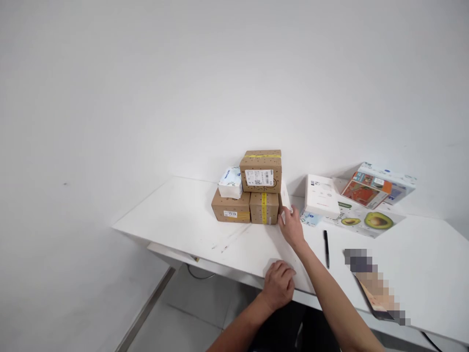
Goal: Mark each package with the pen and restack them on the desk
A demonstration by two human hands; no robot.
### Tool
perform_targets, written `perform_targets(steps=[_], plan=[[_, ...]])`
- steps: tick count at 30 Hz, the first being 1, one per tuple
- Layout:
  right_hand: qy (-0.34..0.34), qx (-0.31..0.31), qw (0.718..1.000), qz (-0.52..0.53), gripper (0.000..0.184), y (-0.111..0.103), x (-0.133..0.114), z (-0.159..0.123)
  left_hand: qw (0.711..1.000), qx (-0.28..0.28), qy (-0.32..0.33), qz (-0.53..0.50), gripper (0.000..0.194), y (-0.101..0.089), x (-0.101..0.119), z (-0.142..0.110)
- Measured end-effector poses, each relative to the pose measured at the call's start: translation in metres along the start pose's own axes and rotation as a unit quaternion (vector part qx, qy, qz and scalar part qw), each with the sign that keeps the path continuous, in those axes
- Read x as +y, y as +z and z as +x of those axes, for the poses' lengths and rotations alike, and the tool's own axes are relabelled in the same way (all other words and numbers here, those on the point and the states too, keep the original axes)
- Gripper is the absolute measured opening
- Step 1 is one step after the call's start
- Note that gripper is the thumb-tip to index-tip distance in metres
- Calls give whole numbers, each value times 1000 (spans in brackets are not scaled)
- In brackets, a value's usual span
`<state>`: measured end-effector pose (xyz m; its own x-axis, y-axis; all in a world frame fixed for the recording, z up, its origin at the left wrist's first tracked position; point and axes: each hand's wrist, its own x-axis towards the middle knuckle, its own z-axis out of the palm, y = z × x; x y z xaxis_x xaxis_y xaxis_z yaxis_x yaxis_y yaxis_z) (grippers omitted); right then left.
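My right hand point(292, 226) has its fingers at the front end of a slim white box point(285, 196), which stands on edge against the right side of a small cardboard box point(271, 209) with yellow tape. Left of that sits another cardboard box point(229, 207) with a white label. On top rest a larger taped cardboard box point(261, 168) and a white-and-blue tissue pack point(230, 182). My left hand point(279, 282) lies curled on the table's front edge, holding nothing that I can see.
On the white table point(176, 220), a white box point(322, 196) leans at right near an avocado-printed box point(366, 221), an orange-red box point(367, 189) and a blue-white pack point(399, 178). A black pen point(326, 249) and a blurred-out phone-like object point(377, 288) lie nearer. A wall stands behind.
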<state>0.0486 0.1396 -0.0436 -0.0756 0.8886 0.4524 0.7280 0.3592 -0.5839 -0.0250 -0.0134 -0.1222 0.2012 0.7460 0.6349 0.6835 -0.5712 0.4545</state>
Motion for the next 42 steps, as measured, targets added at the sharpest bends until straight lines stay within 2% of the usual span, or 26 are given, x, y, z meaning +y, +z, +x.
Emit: perform_targets(steps=[5,9,13,17,19,23,26,29,33,38,42], plan=[[20,26,998,-44,22,3,13,10,1000,10,4,4,24,-1,0,0],[13,59,997,-57,20,-10,15,-9,1000,15,7,6,24,-1,0,1],[13,83,995,-56,24,-42,16,-65,1000,13,13,-3,24,-2,1,3],[49,119,990,-48,30,-89,21,-134,1000,15,13,-17,25,-3,2,3],[83,130,988,-17,33,-112,24,-163,999,17,10,-25,26,-1,2,3],[222,135,962,83,42,-146,31,-197,998,33,-1,-55,26,1,1,3],[281,145,932,175,43,-157,38,-200,993,73,-41,-80,25,1,1,3],[293,129,921,220,36,-157,42,-191,981,126,-97,-112,21,-2,3,6],[292,71,925,234,32,-151,46,-174,950,193,-185,-162,15,-3,8,12],[323,29,901,289,32,-136,59,-163,904,250,-289,-190,20,0,7,15],[339,4,884,322,33,-125,72,-163,877,268,-349,-194,30,1,4,13]])
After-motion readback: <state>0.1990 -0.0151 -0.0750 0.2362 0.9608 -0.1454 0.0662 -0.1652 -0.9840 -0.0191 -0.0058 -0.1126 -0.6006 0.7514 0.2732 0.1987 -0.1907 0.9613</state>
